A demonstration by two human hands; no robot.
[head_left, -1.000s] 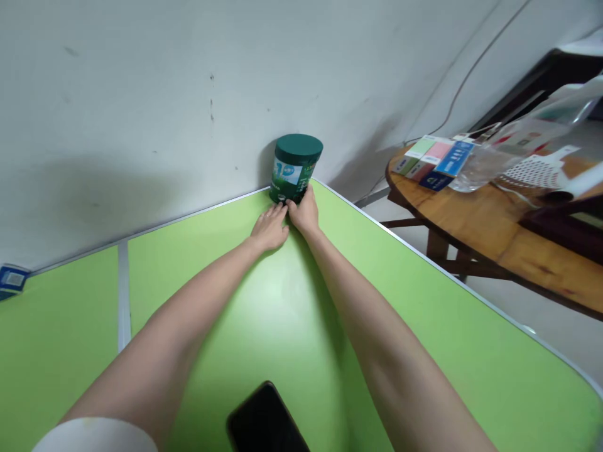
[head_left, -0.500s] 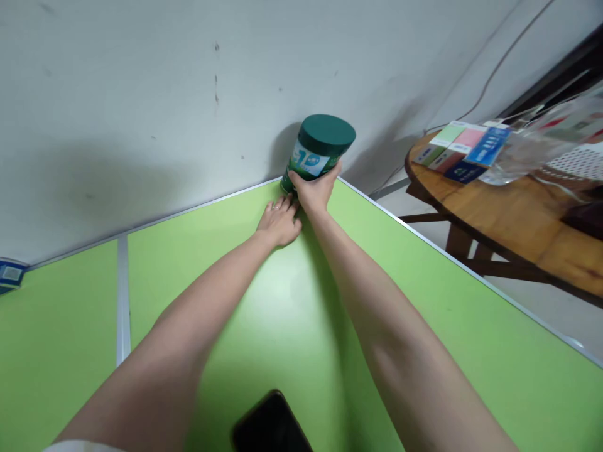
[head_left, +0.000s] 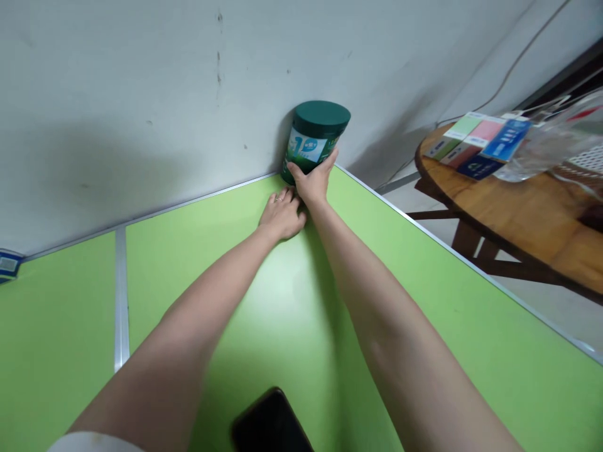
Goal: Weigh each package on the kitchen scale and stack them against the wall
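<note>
A dark green round can (head_left: 315, 143) with a white and blue label stands tilted at the far corner of the green table (head_left: 235, 301), against the grey wall. My right hand (head_left: 315, 182) grips its lower part, thumb on the left side and fingers round the right. Just left of it, my left hand (head_left: 281, 215) lies flat on the table with a ring on one finger, its fingertips at the can's base.
A black phone (head_left: 269, 427) lies on the table near my body. A blue packet (head_left: 8, 265) sits at the far left edge. To the right stands a round wooden table (head_left: 522, 216) with coloured boxes (head_left: 478, 143) and a clear plastic bag (head_left: 551, 147).
My right hand went from the can's base to gripping its side and tipped the can away from the table. My left hand stayed flat beside it.
</note>
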